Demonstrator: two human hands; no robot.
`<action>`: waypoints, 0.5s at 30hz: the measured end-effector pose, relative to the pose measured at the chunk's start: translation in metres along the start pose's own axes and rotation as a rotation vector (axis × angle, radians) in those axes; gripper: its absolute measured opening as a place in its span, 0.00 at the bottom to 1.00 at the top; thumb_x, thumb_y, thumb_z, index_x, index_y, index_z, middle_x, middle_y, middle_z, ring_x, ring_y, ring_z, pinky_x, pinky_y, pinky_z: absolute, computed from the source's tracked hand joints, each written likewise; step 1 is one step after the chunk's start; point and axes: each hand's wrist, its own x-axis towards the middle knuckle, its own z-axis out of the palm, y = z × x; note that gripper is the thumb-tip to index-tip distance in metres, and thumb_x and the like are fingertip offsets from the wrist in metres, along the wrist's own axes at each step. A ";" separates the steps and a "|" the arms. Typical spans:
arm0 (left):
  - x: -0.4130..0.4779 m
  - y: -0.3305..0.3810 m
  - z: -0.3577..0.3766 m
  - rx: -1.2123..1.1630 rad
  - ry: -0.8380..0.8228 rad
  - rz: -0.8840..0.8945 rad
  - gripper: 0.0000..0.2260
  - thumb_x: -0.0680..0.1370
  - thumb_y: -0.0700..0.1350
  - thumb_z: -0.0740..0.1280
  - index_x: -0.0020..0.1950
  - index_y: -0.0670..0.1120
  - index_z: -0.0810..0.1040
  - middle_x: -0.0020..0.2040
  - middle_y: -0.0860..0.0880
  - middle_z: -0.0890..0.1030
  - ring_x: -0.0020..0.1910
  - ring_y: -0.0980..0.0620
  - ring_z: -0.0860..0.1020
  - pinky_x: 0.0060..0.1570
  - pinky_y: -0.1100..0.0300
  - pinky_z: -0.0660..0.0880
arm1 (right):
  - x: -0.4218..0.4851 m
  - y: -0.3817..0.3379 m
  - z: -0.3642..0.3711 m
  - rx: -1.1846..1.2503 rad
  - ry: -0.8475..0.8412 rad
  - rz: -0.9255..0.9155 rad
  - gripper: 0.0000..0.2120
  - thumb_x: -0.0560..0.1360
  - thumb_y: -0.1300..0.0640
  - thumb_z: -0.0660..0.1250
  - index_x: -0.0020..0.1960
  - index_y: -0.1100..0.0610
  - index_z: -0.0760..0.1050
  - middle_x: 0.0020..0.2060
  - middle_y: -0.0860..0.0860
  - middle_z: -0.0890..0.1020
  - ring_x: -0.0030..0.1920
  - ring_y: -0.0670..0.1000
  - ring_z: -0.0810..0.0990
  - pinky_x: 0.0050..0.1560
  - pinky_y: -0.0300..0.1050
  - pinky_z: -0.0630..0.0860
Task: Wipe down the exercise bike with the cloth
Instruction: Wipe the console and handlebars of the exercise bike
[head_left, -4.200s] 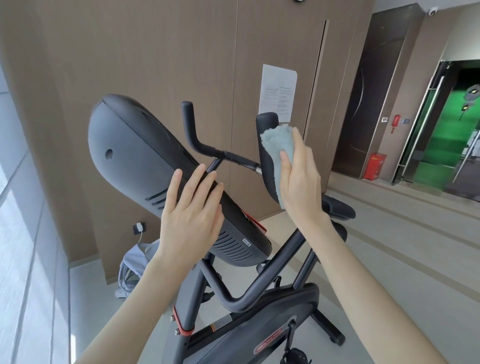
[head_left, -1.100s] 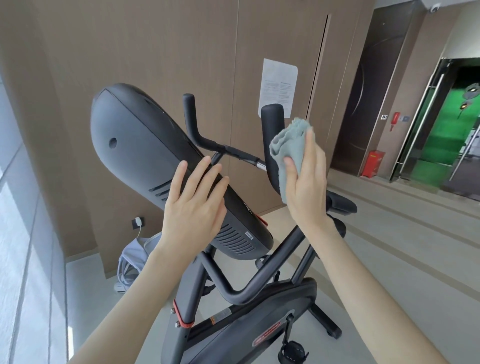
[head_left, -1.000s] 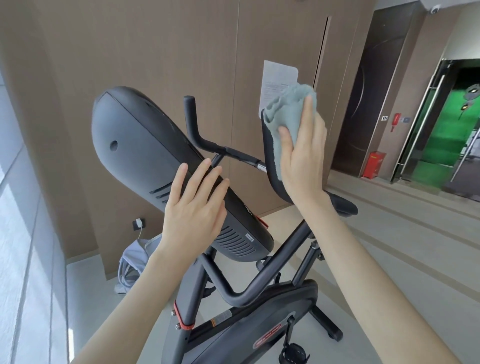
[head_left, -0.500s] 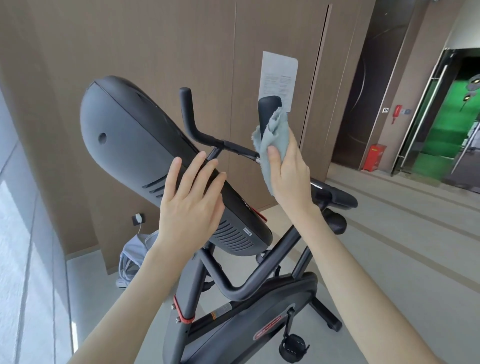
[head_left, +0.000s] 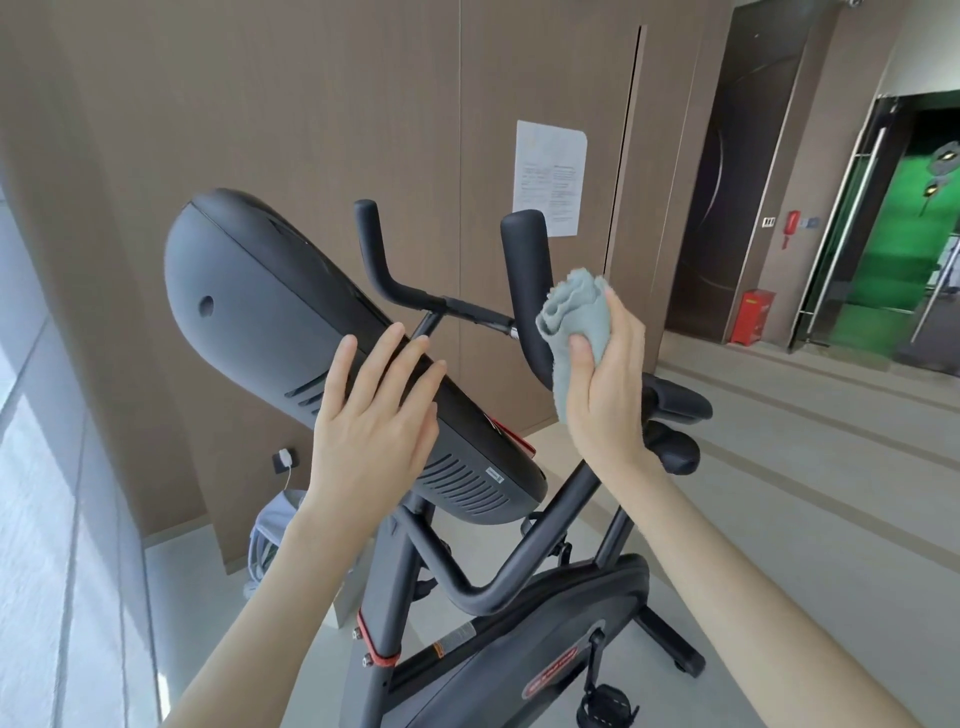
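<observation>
My left hand (head_left: 375, 415) lies flat, fingers spread, on back of console (head_left: 291, 332). My right hand (head_left: 605, 384) pinches bunched cloth (head_left: 574, 317) against right handlebar (head_left: 527, 280) of exercise bike (head_left: 519, 571), mid-height on the upright grip.

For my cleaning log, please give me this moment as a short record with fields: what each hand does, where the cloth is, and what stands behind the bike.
left hand: left hand flat and open on the large dark grey plastic console
right hand: right hand grips the pale blue-grey fluffy cloth
cloth position: bunched against the right upright black padded handlebar
other handlebar: left black handlebar, no hand on it
background: white printed paper sheet on the brown wall panel
</observation>
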 end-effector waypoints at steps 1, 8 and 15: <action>0.000 0.000 0.000 -0.001 -0.002 -0.002 0.15 0.78 0.45 0.61 0.62 0.45 0.77 0.65 0.44 0.76 0.71 0.43 0.64 0.74 0.45 0.48 | 0.011 -0.012 0.006 0.030 0.051 -0.003 0.24 0.81 0.47 0.51 0.72 0.58 0.58 0.65 0.56 0.67 0.65 0.48 0.66 0.66 0.32 0.61; 0.000 0.000 -0.002 0.016 -0.009 -0.002 0.15 0.78 0.45 0.60 0.62 0.45 0.77 0.65 0.45 0.76 0.71 0.44 0.65 0.74 0.45 0.48 | 0.079 -0.048 0.036 -0.244 0.028 -0.088 0.25 0.80 0.49 0.56 0.71 0.62 0.62 0.65 0.60 0.68 0.63 0.56 0.68 0.61 0.46 0.69; -0.001 0.001 -0.003 0.002 0.001 -0.006 0.14 0.77 0.44 0.60 0.62 0.45 0.77 0.64 0.45 0.76 0.71 0.44 0.65 0.74 0.45 0.49 | 0.050 -0.028 0.040 -0.390 -0.006 -0.147 0.30 0.79 0.46 0.57 0.73 0.64 0.57 0.63 0.64 0.70 0.57 0.59 0.73 0.53 0.49 0.75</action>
